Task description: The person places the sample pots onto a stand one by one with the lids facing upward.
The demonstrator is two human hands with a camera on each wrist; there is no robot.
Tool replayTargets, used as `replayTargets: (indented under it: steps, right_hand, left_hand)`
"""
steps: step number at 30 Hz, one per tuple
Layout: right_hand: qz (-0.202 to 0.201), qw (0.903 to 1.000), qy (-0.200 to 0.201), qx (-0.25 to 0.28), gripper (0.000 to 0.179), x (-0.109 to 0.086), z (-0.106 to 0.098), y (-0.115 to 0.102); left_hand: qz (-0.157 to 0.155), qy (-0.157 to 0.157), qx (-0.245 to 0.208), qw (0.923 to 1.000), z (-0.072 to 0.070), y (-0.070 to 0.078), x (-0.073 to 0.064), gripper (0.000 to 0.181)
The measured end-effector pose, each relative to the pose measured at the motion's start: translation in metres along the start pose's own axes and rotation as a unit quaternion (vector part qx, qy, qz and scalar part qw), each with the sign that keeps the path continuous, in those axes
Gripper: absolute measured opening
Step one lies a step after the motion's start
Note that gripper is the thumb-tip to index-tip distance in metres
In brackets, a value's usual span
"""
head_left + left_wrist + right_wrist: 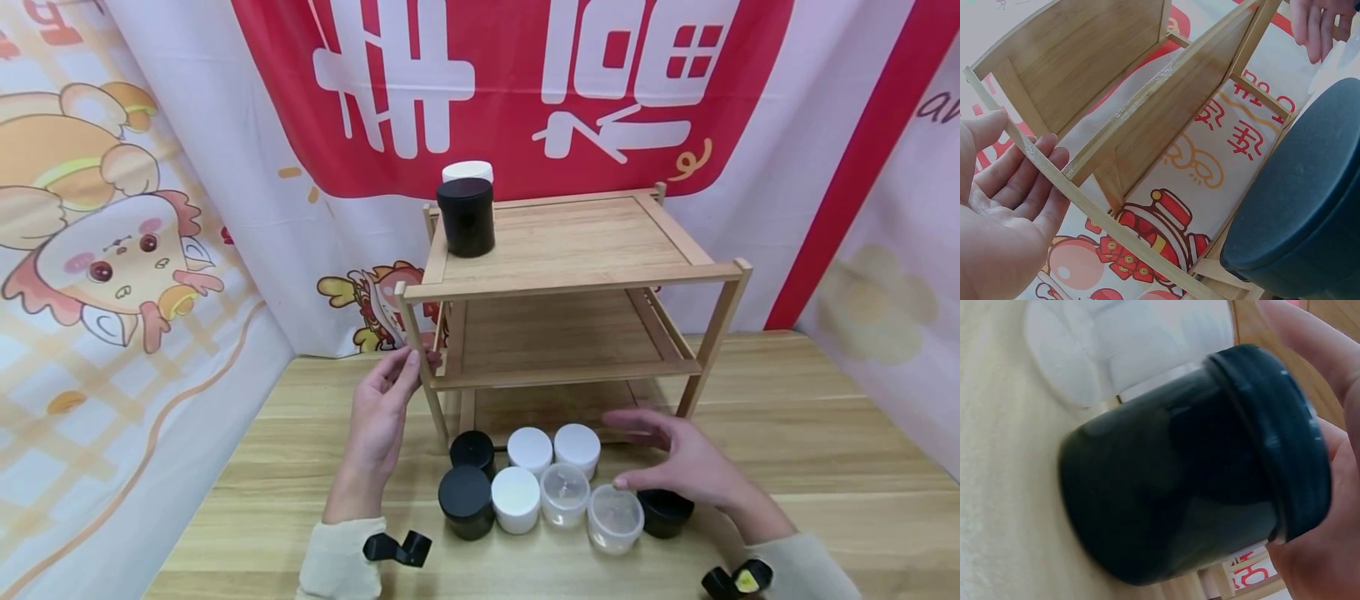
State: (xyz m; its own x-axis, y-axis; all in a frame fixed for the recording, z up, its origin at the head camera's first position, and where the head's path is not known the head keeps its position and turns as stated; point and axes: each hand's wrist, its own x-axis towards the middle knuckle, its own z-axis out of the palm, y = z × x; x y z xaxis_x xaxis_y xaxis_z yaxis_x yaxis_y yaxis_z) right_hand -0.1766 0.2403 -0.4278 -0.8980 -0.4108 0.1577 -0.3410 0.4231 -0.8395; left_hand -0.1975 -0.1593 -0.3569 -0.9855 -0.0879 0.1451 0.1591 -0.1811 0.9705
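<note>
My left hand [378, 417] holds the left front post of a wooden three-tier shelf [570, 283], thumb on one side and fingers on the other, also seen in the left wrist view. My right hand [686, 458] is spread over the right end of a cluster of lidded jars, its thumb by a clear jar [615, 521]. Below that palm stands a black jar [666, 512], large in the right wrist view. Another clear jar [564, 497], several white jars [516, 502] and black jars [467, 504] stand to the left, before the shelf.
On the shelf's top tier, at its left, stand a black jar [468, 221] and, behind it, a white jar [467, 172]. A printed curtain [360, 208] hangs behind and beside the wood-grain table [255, 492].
</note>
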Motion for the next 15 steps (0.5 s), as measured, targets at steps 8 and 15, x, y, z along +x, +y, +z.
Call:
replayTargets:
  steps: [8, 15]
  right_hand:
    - [0.004, 0.9997, -0.024, 0.008, 0.070, 0.002, 0.008, 0.009]
    - [0.004, 0.9992, -0.032, 0.022, 0.064, 0.003, 0.012, 0.013]
  left_hand:
    - [-0.005, -0.002, 0.006, 1.0000, -0.001, 0.000, 0.000, 0.039]
    - [-0.010, -0.003, 0.007, 0.9999, -0.001, 0.001, 0.001, 0.044]
